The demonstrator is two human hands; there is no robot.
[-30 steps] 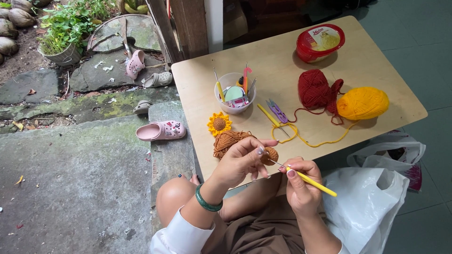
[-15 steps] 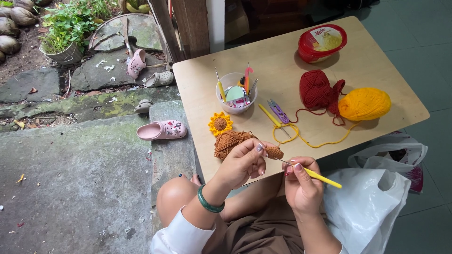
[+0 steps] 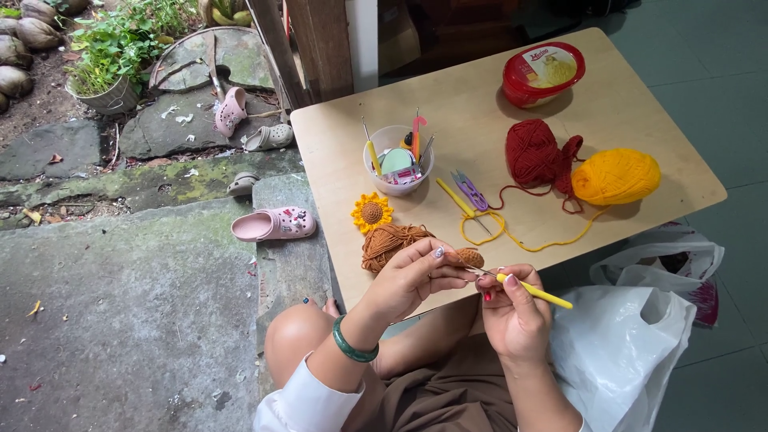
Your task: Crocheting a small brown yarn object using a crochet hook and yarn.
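My left hand (image 3: pixel 412 278) pinches a small brown crochet piece (image 3: pixel 469 258) at the near edge of the wooden table (image 3: pixel 632 104). My right hand (image 3: pixel 512 308) grips a yellow-handled crochet hook (image 3: pixel 534 291) whose metal tip reaches into that piece. Just behind my left hand lies a ball of brown yarn (image 3: pixel 386 242), and a finished yellow crochet sunflower (image 3: pixel 372 213) sits beside it. A green bangle circles my left wrist.
A clear cup (image 3: pixel 398 162) of hooks and tools, yellow and purple snips (image 3: pixel 470 194), red yarn (image 3: pixel 534 154), yellow yarn (image 3: pixel 614 177) and a red tub (image 3: pixel 543 74) stand on the table. A white plastic bag (image 3: pixel 624 352) lies at my right. Pink clogs (image 3: pixel 274 225) rest on the stone step.
Both hands stayed at the table's near edge with small working movements. The hook has shifted slightly against the brown piece.
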